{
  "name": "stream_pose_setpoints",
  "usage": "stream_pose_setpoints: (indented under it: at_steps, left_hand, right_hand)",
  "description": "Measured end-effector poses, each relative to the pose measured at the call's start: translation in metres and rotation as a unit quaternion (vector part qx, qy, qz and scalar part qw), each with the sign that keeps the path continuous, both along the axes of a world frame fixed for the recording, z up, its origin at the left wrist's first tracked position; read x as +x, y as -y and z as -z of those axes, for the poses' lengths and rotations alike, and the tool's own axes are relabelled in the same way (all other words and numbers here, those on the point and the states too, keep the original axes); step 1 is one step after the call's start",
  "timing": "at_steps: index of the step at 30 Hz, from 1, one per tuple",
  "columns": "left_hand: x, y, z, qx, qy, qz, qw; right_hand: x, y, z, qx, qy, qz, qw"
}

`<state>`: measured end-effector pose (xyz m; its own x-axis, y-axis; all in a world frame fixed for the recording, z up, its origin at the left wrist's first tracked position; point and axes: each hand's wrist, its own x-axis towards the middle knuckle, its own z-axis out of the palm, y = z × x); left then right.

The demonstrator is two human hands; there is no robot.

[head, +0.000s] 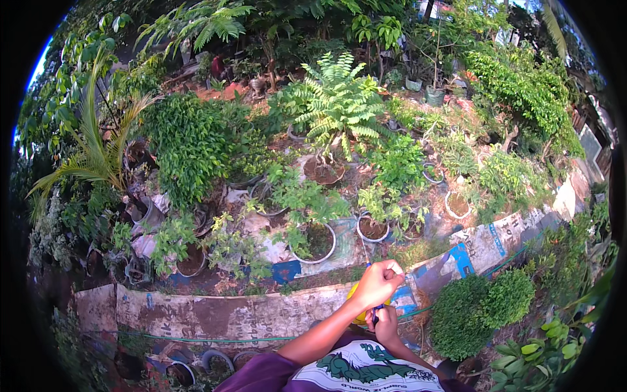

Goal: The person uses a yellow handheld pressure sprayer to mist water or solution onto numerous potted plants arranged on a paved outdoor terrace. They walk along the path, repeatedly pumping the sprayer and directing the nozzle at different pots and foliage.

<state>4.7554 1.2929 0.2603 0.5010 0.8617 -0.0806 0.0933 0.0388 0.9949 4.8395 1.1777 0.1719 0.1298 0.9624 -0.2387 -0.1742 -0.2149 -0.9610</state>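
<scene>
Both my hands are close together in front of my purple printed shirt (372, 367), at the lower middle. My left hand (376, 284) is raised, fingers curled in and thumb against them; whether something small is in it cannot be told. Just below it, my right hand (384, 323) is closed round the dark blue handle (375, 313) of a tool that my left hand partly hides. A thin shaft or tip (366, 252) shows beyond my left hand, pointing to the potted plants. A yellow round object (360, 318) lies behind both hands, mostly covered.
A walkway of printed sheeting (220, 316) crosses before me, with a green hose (235, 339) along it. Beyond stand several potted plants, among them a white-rimmed pot (333, 245) and a smaller pot (373, 239). A rounded bush (460, 313) is at the right.
</scene>
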Motion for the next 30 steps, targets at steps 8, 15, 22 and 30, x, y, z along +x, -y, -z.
stream_pose_setpoints:
  at_steps: [8,15,22,30]
  left_hand:
    - [0.000,-0.002,0.004,-0.008,-0.001,0.008,1.000]
    - [-0.001,0.000,0.002,0.016,-0.002,0.012,1.000]
    - [0.004,0.002,-0.001,0.046,-0.026,0.073,0.996]
    - [0.024,0.010,0.012,0.010,-0.018,0.179,0.984]
  right_hand:
    - [0.002,0.000,-0.001,0.021,0.014,-0.010,1.000]
    - [0.001,-0.001,-0.009,0.011,0.009,-0.012,1.000]
    - [0.002,0.006,-0.009,-0.005,-0.053,0.002,0.999]
    - [0.003,0.026,-0.015,-0.053,-0.096,0.069,0.992]
